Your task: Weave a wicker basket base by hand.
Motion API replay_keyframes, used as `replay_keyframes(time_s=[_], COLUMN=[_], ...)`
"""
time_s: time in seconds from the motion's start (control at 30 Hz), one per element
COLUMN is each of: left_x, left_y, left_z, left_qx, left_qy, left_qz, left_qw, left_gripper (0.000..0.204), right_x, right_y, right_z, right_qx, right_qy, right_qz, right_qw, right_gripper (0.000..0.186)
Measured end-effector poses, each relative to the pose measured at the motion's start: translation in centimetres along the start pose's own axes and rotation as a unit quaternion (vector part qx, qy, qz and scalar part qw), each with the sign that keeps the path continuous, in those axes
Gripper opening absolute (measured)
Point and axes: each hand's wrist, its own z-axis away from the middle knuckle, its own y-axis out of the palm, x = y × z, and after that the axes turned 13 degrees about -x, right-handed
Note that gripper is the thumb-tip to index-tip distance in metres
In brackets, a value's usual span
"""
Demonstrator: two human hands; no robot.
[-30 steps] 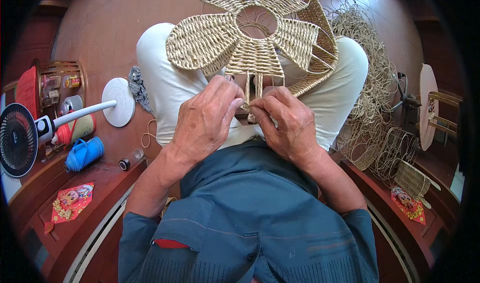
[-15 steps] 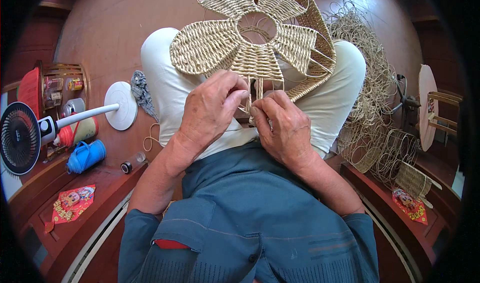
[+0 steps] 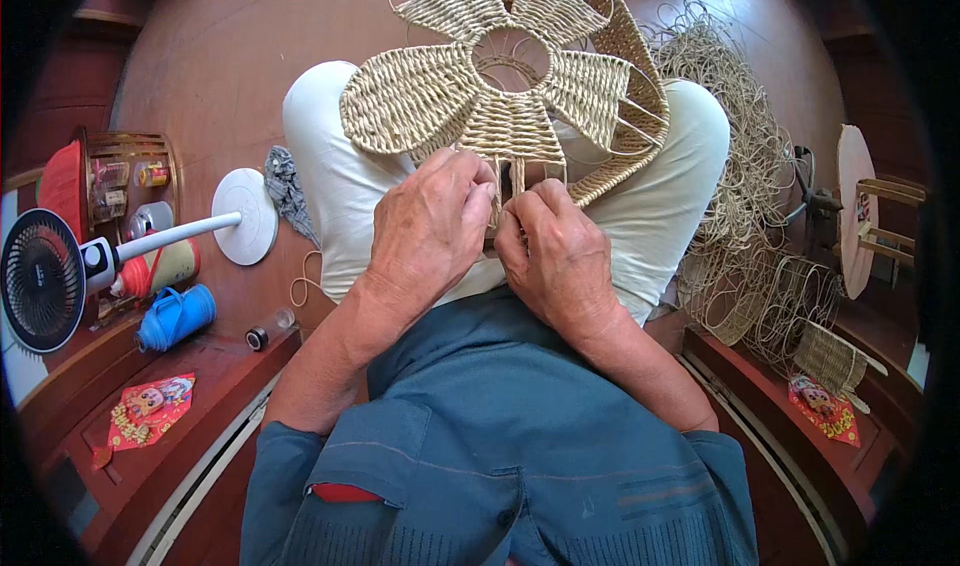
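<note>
A flower-shaped woven straw piece on a wire frame [image 3: 500, 96] lies across my lap, its petals fanned around a round open centre. My left hand [image 3: 425, 231] grips its near edge, with the fingers curled over the lowest petal. My right hand [image 3: 555, 251] pinches the same edge just to the right, on the bare wire and a straw strand. The two hands almost touch. The fingertips hide the spot between them.
A standing fan [image 3: 45, 276] and its white round base [image 3: 245, 216] stand at the left, beside a blue jug [image 3: 175, 316] and a wooden rack [image 3: 125, 181]. A heap of loose straw [image 3: 735, 136] and bare wire frames [image 3: 780, 301] lie at the right.
The woven piece has tilted and shifted slightly. My left hand has slid a little to the right along the near edge, closer to my right hand.
</note>
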Motion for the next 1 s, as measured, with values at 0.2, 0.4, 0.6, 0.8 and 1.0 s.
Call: replay_keyframes(time_s=[0.2,0.4,0.6,0.8,1.0], left_x=[-0.9,-0.5,0.4,1.5,0.0], left_y=[0.7,1.0,-0.1,-0.1,-1.0], left_z=[-1.9,-2.5,-2.2,-0.8,-0.9], left_qx=[0.042,0.033,0.069,0.089,0.102], left_qy=[-0.031,-0.014,-0.115,-0.17,-0.147], left_qz=[-0.11,-0.126,0.037,0.184,0.09], left_qw=[0.993,0.991,0.99,0.964,0.98], left_gripper=[0.029,0.033,0.021,0.024,0.025], right_x=[0.0,0.0,0.2,-0.4,-0.3], right_y=[-0.1,0.1,-0.3,-0.2,-0.5], right_z=[-0.1,-0.1,-0.5,0.0,-0.2], right_qx=[0.011,0.018,0.014,0.0,0.014], right_qy=[0.023,0.042,0.048,0.067,0.085], right_qz=[-0.024,-0.028,-0.039,-0.058,-0.077], right_qw=[0.999,0.999,0.998,0.996,0.993], right_gripper=[0.011,0.011,0.011,0.012,0.009])
